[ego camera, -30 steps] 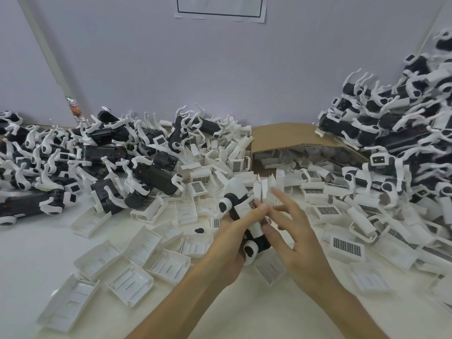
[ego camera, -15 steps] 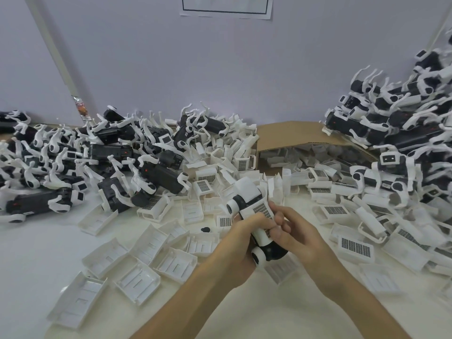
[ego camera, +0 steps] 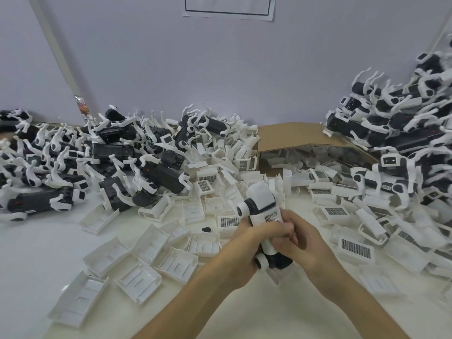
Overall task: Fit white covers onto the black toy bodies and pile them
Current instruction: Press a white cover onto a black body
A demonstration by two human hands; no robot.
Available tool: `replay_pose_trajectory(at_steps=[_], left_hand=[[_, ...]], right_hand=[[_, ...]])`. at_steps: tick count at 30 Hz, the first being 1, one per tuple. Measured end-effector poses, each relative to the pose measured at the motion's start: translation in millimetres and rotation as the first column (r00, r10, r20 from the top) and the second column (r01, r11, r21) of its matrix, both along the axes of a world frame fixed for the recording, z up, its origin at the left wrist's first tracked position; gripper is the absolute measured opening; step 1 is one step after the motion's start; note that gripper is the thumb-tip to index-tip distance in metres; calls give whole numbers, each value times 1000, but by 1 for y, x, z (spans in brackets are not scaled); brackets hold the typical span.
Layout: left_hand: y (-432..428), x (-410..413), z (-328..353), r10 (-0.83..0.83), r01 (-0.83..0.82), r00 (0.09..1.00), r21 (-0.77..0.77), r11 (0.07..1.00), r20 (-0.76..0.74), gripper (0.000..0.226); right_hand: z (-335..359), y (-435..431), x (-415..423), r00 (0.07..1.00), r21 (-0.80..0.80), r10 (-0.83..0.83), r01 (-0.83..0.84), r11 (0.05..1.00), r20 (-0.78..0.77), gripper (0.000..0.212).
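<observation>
Worktop (ego camera: 36, 253) is carrying loose covers (ego camera: 137, 282); finished pile (ego camera: 403, 133) is sitting far right. Your left hand (ego camera: 247, 243) and right hand (ego camera: 310, 245) are clamping together on toy body (ego camera: 281, 261) above worktop centre, pressing white cover (ego camera: 266, 216). Next, likely: checking seating, tossing right.

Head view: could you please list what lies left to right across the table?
Heap of black toy bodies, upturned white plastic covers, hand-held white-covered black toy, brown cardboard box, tall pile of black-and-white toys.

One left hand (ego camera: 249, 243), one right hand (ego camera: 309, 248), one held toy (ego camera: 263, 204), one box (ego camera: 293, 137), one sheet (ego camera: 227, 6); covers (ego camera: 139, 281), bodies (ego camera: 166, 176) beyond counting.
</observation>
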State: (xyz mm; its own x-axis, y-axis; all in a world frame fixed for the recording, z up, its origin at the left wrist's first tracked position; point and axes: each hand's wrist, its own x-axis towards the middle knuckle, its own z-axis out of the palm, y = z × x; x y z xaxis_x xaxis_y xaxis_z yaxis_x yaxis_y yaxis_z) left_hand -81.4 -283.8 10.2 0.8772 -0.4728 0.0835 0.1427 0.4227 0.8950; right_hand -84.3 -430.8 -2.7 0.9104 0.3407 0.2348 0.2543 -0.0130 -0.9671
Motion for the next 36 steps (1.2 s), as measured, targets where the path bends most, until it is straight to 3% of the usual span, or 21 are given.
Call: replay_pose_trajectory(at_steps=[6, 12, 17, 19, 21, 23, 28, 32, 36], left_hand=[[0, 1, 1, -26, 23, 994, 34, 999, 110, 17], [-2, 3, -5, 82, -80, 996, 57, 995, -19, 11], [0, 3, -3, 82, -84, 996, 169, 982, 18, 13], [1, 4, -1, 18, -21, 1000, 189, 982, 19, 13], [2, 3, -1, -48, 30, 997, 263, 964, 64, 12], [0, 1, -2, -97, 57, 990, 333, 941, 107, 15], [-3, -1, -2, -130, 53, 984, 490, 870, 125, 25], [-6, -2, -1, -123, 42, 983, 496, 867, 133, 19], [-6, -2, 0, -106, 45, 988, 447, 893, 111, 27]], right_hand=[[-2, 0, 0, 996, -7, -37, 37, 999, 87, 45], [-5, 2, 0, 997, -60, 1, 4, 998, 81, 24], [-2, -10, 5, 993, -42, 35, -30, 999, 110, 64], [4, -11, 8, 997, 17, 82, -82, 997, 11, 73], [6, -11, 10, 991, 58, 115, -111, 992, -65, 70], [3, -14, 8, 994, 2, 102, -102, 995, -26, 58], [9, -17, 2, 997, -51, 76, -74, 996, 29, 52], [11, -13, -1, 994, -24, 27, -24, 999, 110, 51], [9, -10, -1, 990, 0, -47, 48, 999, 135, 64]])
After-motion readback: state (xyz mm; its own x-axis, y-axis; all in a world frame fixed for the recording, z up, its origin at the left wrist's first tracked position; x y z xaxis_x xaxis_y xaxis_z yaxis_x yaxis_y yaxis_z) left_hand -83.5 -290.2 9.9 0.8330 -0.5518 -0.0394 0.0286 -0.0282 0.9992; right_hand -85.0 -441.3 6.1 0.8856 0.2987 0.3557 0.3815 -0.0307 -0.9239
